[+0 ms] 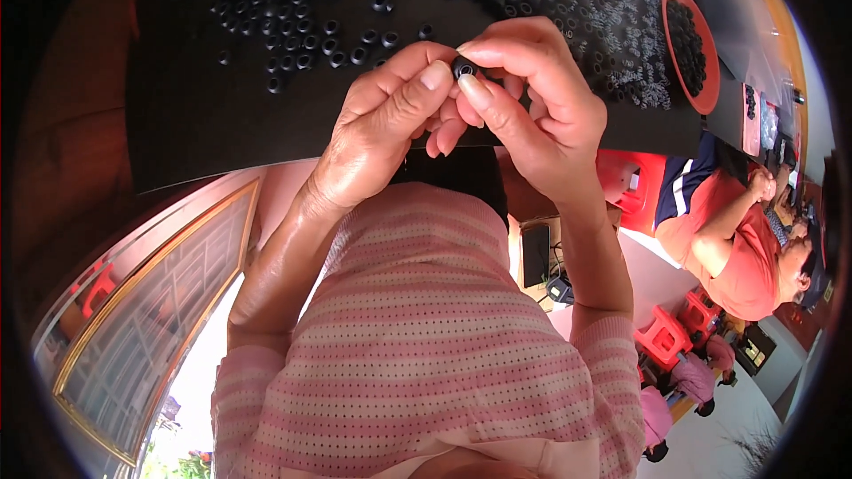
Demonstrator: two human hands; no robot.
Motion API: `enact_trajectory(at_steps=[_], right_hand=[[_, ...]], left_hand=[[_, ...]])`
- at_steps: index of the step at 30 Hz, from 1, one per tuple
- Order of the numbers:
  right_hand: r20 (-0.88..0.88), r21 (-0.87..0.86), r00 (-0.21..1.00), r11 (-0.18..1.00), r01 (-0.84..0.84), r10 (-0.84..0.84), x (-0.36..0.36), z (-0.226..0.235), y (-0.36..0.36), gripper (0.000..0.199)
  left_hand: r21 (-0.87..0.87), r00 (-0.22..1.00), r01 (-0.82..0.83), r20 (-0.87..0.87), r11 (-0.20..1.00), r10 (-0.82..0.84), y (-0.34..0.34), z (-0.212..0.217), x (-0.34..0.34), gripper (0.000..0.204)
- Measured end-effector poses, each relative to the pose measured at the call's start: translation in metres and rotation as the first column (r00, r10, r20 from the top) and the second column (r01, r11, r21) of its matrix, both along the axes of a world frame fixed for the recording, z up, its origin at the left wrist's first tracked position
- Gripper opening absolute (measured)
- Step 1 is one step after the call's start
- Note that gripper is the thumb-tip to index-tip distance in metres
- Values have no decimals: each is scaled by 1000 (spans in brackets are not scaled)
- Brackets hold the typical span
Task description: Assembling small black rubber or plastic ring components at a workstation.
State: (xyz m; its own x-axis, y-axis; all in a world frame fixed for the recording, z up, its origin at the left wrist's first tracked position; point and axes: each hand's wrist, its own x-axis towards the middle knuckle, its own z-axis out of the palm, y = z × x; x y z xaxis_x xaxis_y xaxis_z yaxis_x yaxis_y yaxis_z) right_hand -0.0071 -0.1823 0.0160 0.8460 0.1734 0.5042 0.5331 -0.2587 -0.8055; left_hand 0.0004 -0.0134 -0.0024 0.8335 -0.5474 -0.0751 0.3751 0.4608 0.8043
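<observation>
Above the near part of a black table, my two hands meet around one small black ring-shaped cap with a round opening. My left hand is closed, pinching the cap's left side between thumb and forefinger. From the other side, the thumb and forefinger of my right hand press on the same cap, its other fingers curled below. Just beyond the hands lie many loose black caps of the same kind. Small clear or greyish ring-like pieces are heaped at the far right.
An orange-red bowl holding dark pieces stands at the table's right end. Farther right sits another person in an orange top. Red stools and several more people are in the background. A framed glass panel is at lower left.
</observation>
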Motion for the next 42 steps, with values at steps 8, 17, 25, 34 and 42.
enact_trajectory(at_steps=[8, 17, 25, 34, 42], right_hand=[[24, -3, 998, 998, -58, 58, 2, 2, 5, 17], [56, -338, 997, 939, 65, -49, 47, 20, -27, 18], [102, -763, 994, 638, 100, -34, 93, 33, 6, 7], [283, -775, 958, 600, 199, 48, 90, 9, -6, 14], [278, -789, 960, 561, 249, -35, 92, 9, -16, 8]], left_hand=[[-120, 999, -2, -53, 993, -5, 1, -2, 2, 29], [33, 990, 56, 125, 998, -60, 5, -4, 2, 28], [78, 994, 72, 80, 994, -78, 8, 1, 5, 24], [67, 994, 79, 71, 995, -83, 9, 3, 6, 24], [85, 992, 98, 75, 992, -105, 10, 3, 6, 24]])
